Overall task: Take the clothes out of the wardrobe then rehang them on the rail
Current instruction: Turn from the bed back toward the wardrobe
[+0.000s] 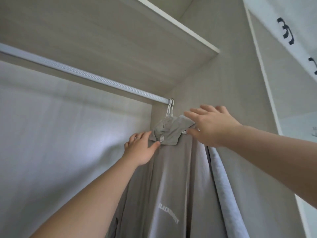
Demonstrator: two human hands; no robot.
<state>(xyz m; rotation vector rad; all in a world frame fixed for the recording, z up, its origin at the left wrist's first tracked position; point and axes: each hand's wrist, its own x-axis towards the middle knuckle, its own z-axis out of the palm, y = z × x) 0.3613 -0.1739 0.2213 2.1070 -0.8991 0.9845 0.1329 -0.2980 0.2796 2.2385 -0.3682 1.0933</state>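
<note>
Head view: looks up into a wardrobe, both arms raised toward the right end of the rail.
Shirt: grey-brown, soft matte cloth with long vertical folds; it hangs between the hands, close to the side wall.
Collar: folded down, a shade greener, directly between the hands.
Lettering: white, low on the shirt, well below the hands.
Hangers: thin white hooks bunched on the rail just above the hands.
Left hand: arm reaches up from the lower left; fingers nearly straight, lying flat on the shirt's shoulder, thumb at the collar tip, gripping nothing; a ring on one finger.
Right hand: arm comes in from the right; fingers spread wide and straight over the collar's other side; contact cannot be told.
Pale garment: whitish-lilac, behind the shirt, below the right hand.
Rail: pale ribbed bar, running off leftward above the left hand.
Shelf: pale wood-grain board above both hands.
</note>
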